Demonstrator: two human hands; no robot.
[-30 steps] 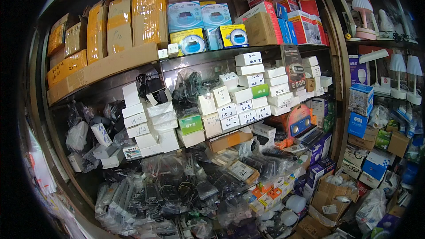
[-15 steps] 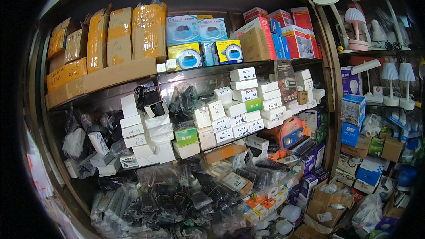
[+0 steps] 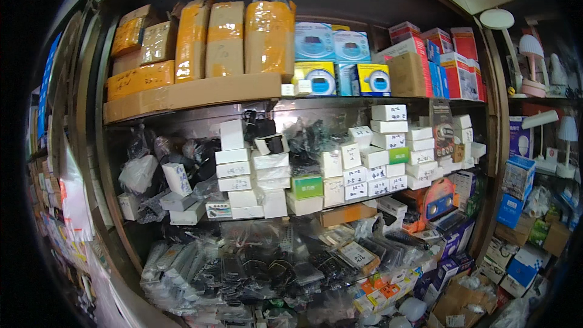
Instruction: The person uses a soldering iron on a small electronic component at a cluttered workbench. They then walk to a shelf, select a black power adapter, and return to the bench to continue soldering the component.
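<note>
- The bagged remote controls (image 3: 267,270) are heaped at the lower middle of the view, below the middle shelf; many are black, and grey remote controls (image 3: 173,261) are gathered at the left end.
- The 2 hands are not shown in the view, so it cannot be told whether the fingers are clenched, released or grasping something.
- Just above the heap, small white boxes (image 3: 234,170) are stacked on the middle shelf, some marked by handwriting; a green and white box (image 3: 306,187) is set among them.
- To the lower right of these stacks, an orange package (image 3: 440,193) is placed.
- On the top shelf, 3 tall taped cartons (image 3: 270,39) are stood beside blue bulb boxes (image 3: 314,44); red and white boxes (image 3: 455,73) are piled farther right.
- At the right side, table lamps (image 3: 531,48) are displayed, and an open brown carton (image 3: 449,310) is seen much lower.
- At the far left, a pale sheet (image 3: 76,200) is hung.
</note>
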